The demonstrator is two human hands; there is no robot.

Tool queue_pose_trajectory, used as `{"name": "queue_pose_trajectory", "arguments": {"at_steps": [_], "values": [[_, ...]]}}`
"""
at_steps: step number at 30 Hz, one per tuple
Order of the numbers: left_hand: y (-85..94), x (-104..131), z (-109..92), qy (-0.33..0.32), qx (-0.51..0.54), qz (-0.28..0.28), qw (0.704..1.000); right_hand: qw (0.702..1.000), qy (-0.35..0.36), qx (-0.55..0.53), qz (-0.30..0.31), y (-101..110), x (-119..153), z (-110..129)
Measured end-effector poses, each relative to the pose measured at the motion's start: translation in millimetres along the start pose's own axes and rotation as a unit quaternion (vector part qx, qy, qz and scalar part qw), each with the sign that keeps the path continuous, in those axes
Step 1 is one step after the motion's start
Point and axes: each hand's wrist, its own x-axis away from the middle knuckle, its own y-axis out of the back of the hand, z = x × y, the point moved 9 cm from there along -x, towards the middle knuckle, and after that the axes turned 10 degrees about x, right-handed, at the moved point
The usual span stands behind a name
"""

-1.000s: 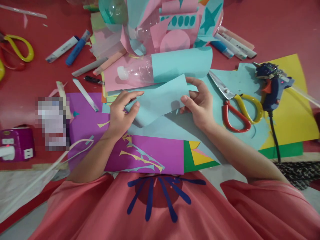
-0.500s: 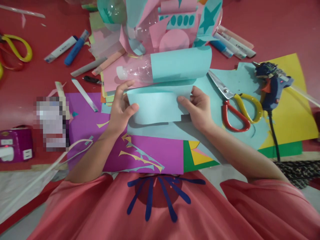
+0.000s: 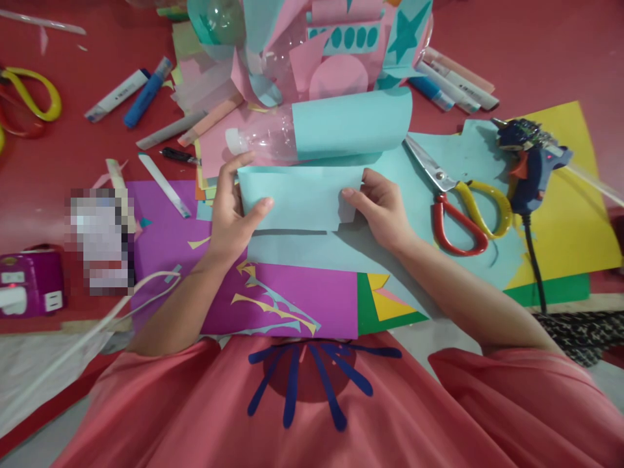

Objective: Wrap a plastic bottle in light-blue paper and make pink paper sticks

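A light blue paper piece [image 3: 305,198] is held up between both hands, over a larger light blue sheet [image 3: 312,252]. My left hand [image 3: 234,211] grips its left end, thumb on the near face and fingers behind. At its right end my right hand [image 3: 383,205] pinches it with the thumb in front; the other fingers are partly hidden behind. Just beyond the paper lies a clear plastic bottle [image 3: 273,135] with a white cap, its body wrapped in a light blue paper sleeve [image 3: 353,125].
Scissors [image 3: 441,175] with red and yellow handles lie right of my right hand, then a blue glue gun [image 3: 529,172] on yellow paper [image 3: 585,221]. Markers [image 3: 146,94] and a pen [image 3: 178,155] lie at the left. Paper scraps [image 3: 273,299] cover a purple sheet [image 3: 205,292]. Decorated pieces stand beyond the bottle.
The held paper has flattened from a curved, folded-over shape into a smoother panel, its lower edge higher. Both hands have shifted slightly left with it.
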Motion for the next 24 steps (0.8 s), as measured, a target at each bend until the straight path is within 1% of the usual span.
{"name": "queue_pose_trajectory", "arguments": {"at_steps": [5, 10, 16, 21, 24], "values": [[-0.2, 0.1, 0.1, 0.0, -0.001, -0.003, 1.0, 1.0, -0.011, -0.022, -0.017, 2.4, 0.0, 3.5], [0.4, 0.3, 1.1, 0.004, 0.015, -0.005, 1.0, 0.999, -0.024, -0.046, 0.008, -3.6, 1.0, 4.4], [2.5, -0.4, -0.3, -0.006, 0.031, -0.015, 0.999, 0.999, -0.025, -0.017, 0.015, -2.4, 1.0, 5.7], [2.5, -0.9, -1.4, -0.007, 0.09, -0.024, 0.996, 0.999, -0.029, 0.026, 0.005, 1.1, 1.1, 6.7], [2.3, -0.7, -0.8, -0.004, 0.09, -0.027, 0.996, 0.999, -0.021, 0.042, -0.002, 2.3, 1.3, 8.1]]}}
